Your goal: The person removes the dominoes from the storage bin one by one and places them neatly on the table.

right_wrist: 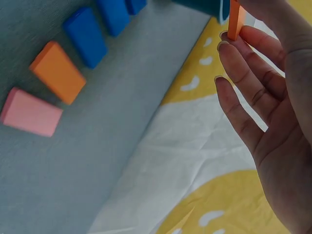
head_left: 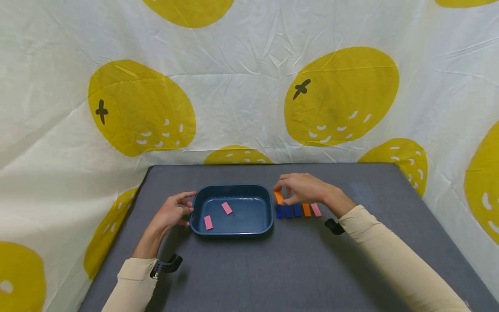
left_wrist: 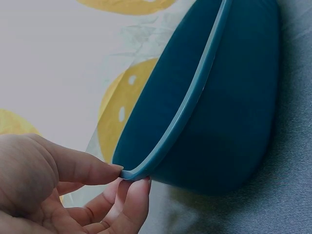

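Observation:
A dark blue rectangular dish (head_left: 234,235) stands on the grey table with two pink blocks, one near its middle (head_left: 227,208) and one toward the front left (head_left: 208,222). My left hand (head_left: 171,211) pinches the dish's left rim, thumb on top and fingertips beneath it in the left wrist view. Just beside the right rim, my right hand (head_left: 306,188) holds an orange block (head_left: 278,198) between thumb and fingers. Below that hand lies a row of blocks: three blue (head_left: 288,212), one orange (head_left: 306,210) and one pink (head_left: 316,210).
The grey cloth-covered table (head_left: 249,273) reaches back to a white curtain (head_left: 241,112) printed with large yellow fruit. This curtain also hangs along the left and right sides. Each wrist wears a black band (head_left: 167,263).

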Tool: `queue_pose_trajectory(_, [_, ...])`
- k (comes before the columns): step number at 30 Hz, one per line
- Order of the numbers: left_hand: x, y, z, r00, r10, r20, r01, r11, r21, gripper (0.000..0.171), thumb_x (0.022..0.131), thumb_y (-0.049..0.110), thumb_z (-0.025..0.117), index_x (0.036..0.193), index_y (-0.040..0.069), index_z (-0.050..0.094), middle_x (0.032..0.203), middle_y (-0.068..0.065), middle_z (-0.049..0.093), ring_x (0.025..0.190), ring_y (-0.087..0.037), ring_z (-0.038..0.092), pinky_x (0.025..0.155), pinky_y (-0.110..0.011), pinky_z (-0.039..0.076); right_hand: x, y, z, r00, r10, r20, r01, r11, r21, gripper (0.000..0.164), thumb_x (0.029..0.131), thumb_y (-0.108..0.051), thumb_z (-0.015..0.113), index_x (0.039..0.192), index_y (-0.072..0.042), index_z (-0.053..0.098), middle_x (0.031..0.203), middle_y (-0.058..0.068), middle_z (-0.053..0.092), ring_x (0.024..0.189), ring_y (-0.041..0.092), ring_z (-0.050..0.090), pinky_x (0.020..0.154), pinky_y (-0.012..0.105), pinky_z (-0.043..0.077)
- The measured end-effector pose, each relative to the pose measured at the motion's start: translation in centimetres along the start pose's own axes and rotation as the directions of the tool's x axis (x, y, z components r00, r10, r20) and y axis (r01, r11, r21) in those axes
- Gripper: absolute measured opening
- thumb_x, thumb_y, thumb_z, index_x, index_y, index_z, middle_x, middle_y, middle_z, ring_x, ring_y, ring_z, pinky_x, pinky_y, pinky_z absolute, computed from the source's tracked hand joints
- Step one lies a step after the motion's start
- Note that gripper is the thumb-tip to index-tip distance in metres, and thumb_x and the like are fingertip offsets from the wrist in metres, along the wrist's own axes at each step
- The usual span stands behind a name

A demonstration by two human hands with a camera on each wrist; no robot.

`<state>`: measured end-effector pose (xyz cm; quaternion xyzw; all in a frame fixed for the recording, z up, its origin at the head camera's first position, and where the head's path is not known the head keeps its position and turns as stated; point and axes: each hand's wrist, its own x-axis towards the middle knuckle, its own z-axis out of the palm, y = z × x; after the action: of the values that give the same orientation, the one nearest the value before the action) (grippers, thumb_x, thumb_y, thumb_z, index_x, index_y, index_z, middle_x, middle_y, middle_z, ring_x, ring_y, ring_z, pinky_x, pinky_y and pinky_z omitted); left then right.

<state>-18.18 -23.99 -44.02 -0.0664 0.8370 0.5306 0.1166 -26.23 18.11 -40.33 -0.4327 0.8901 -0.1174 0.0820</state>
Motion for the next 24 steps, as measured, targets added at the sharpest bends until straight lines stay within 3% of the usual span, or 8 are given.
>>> queue_pose_trajectory(19, [0.0,-0.2,0.1,1.000,0.015,-0.003,-0.015,1.000,0.003,0.054,0.100,-0.004,0.054,0.151,0.010,0.048,0.120,-0.022,0.049,0.092,-0.030,0.059,0.066,-0.039,0.062,-5.6,4.5,1.4,0.992,0.084,-0.093,-0.084,0.996,0.006,0.034,0.087,-0.034,0.080,0.118,-0.024,0.072,0.113,-0.010,0.062,0.088,0.012,0.060,0.073,0.028,0.050])
queue_pose_trajectory(24, [0.0,-0.3,0.1,1.000,0.018,0.002,-0.018,1.000,0.005,0.053,0.100,-0.003,0.054,0.151,0.010,0.048,0.119,-0.022,0.050,0.093,-0.030,0.059,0.066,-0.038,0.062,-7.1,6.0,1.9,0.990,0.082,-0.116,-0.081,0.997,0.012,0.035,0.086,-0.030,0.082,0.118,-0.019,0.073,0.112,-0.007,0.064,0.086,0.014,0.061,0.071,0.028,0.050])
